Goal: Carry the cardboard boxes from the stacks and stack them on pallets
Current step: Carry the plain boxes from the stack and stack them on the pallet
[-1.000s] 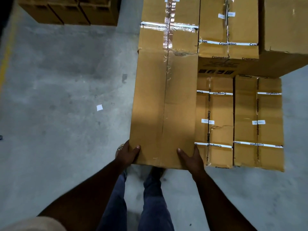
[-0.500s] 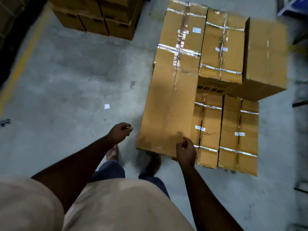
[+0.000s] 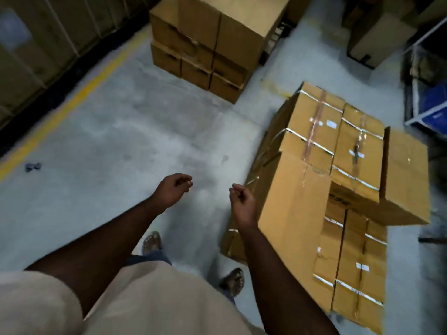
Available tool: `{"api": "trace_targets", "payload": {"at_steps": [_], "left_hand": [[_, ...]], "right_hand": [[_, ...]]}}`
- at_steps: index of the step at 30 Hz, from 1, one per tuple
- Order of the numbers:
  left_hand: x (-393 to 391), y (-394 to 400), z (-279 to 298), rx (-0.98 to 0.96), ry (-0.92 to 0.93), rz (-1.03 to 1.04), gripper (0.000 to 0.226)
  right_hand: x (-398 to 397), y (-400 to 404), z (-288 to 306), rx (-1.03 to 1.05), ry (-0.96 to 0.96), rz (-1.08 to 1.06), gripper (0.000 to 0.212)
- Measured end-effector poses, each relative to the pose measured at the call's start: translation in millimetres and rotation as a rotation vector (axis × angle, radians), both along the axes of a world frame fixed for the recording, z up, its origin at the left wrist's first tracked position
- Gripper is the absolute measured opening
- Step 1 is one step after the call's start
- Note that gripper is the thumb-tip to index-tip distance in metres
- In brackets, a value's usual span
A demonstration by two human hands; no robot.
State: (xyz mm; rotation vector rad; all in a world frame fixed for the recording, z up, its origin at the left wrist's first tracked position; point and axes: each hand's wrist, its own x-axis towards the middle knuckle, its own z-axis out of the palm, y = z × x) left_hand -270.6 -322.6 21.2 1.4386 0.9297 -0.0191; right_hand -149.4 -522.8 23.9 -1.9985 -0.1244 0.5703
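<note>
A long plain cardboard box lies on top of the taped boxes of the near stack at the right. My right hand hangs just left of that box with its fingers curled, holding nothing. Over the bare floor, my left hand is loosely closed and empty too. A second stack of cardboard boxes stands further off, at the top centre. No pallet shows under either stack.
Grey concrete floor spreads to the left, with a yellow line beside a dark wall. A blue-and-white frame and more cartons stand at the top right. My feet in sandals are below.
Both hands have let go of the long box and drawn back from it. The view has swung left and up, away from the near stack, bringing the far stack into sight.
</note>
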Motion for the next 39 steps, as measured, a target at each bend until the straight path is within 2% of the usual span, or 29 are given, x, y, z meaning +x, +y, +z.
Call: {"api": "trace_targets", "payload": {"at_steps": [3,7,14,21,29,33,39], "left_hand": [[-13.8,68.7,27.3,-0.036,-0.024,0.112,0.020],[-7.0,139.2,56.3,-0.042,-0.079,0.215,0.019],[59.0,241.4,72.9,-0.032,-0.136,0.265,0.015],[185.9,350.8,81.5,0.012,-0.157,0.237,0.013],[319.2,473.2,111.7,0.057,-0.169,0.263,0.018],[386.7,534.8,100.7,0.045,-0.157,0.251,0.016],[498.0,647.8,60.8,0.019,-0.147,0.207,0.017]], "right_hand": [[-12.4,84.9,23.9,0.078,0.021,0.077,0.015],[-5.2,157.7,62.5,0.200,0.110,0.043,0.017],[67.3,254.8,85.6,0.303,0.171,-0.025,0.018],[186.2,365.4,66.4,0.354,0.167,-0.018,0.017],[334.9,495.5,112.8,0.369,0.161,0.020,0.016],[399.4,559.3,120.9,0.469,0.237,0.007,0.021],[494.5,669.8,88.3,0.377,0.204,-0.074,0.021]]}}
